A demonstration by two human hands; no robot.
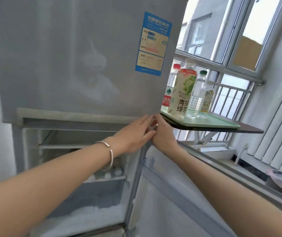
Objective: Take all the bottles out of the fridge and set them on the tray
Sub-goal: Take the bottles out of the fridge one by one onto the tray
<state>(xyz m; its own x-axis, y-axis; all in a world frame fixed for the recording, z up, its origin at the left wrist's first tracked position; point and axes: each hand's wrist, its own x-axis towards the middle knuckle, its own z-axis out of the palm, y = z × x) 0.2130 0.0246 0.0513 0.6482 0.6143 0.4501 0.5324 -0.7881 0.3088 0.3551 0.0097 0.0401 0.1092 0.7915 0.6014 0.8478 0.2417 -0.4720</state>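
Several bottles stand on the pale green tray [218,124] right of the fridge: a red-capped water bottle [170,86], a tall green-tea bottle [183,89], a clear bottle with a green cap [196,96] and a small yellow-labelled bottle [207,98]. The fridge's upper door [78,57] is closed and the lower compartment [78,159] stands open, with no bottle visible inside. My left hand [135,132], fingers flat and apart, and my right hand [163,134] meet at the upper door's lower right corner. The right fingertips are hidden behind the left fingers.
The tray rests on a dark shelf [249,130] below a barred window [229,93]. The open lower door [179,194] swings out to the right. White egg-like items [107,175] sit on a fridge shelf. A radiator [276,127] lines the right wall.
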